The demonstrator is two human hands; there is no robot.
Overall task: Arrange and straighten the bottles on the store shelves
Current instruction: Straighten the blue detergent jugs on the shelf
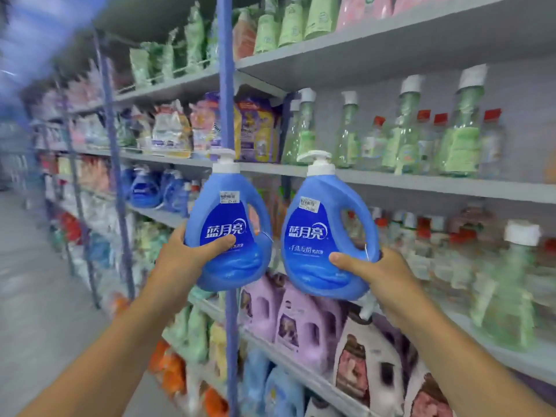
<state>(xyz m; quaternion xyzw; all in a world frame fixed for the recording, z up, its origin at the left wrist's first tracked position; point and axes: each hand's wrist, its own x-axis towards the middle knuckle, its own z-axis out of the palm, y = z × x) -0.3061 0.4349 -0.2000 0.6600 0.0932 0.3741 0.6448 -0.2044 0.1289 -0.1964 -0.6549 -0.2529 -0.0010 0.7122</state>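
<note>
Both hands, left [192,254] and right [371,267], are clamping fingers round blue jugs [228,230] [329,239] near their bases. Likely heavy, slick plastic; handles are offering surer grips.

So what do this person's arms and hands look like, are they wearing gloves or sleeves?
No gloves and no sleeves in view: both forearms are bare from the bottom edge of the picture to the wrists. The left hand and the right hand carry no visible watch, ring or bracelet, and the nails are short and plain.
</note>
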